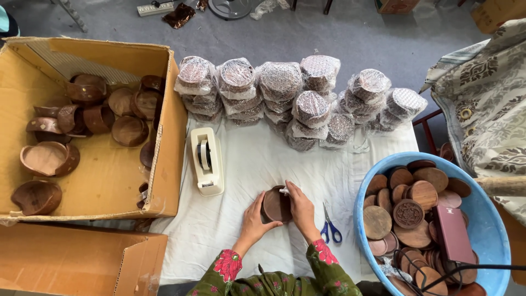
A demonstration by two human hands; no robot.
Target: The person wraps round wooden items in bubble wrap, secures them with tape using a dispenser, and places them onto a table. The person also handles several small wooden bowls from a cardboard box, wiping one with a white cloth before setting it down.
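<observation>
From the head camera, both hands meet over a round wooden piece (275, 205) lying on the white cloth (257, 164) at the near middle of the table. The left hand (255, 219) cups the piece's near-left edge, fingers spread and pressed to its rim. The right hand (299, 208) closes on its right side, with the fingertips pinched at the far-right rim, where a small white scrap shows; what that scrap is cannot be told. The piece sits between the two hands, touching both. It is round, with no long axis, and appears to lie flat. Neither hand is clearly the nearer, but the right one's fingertips lie over the far edge.

A cream tape dispenser (206, 160) stands to the left, nearer the left hand and apart from it. Blue-handled scissors (330, 227) lie just right of the right wrist. On the far side stand stacks of wrapped discs (298, 96). A cardboard box (164, 164) of wooden bowls sits at the left, and a blue tub (493, 241) of wooden discs at the right.
</observation>
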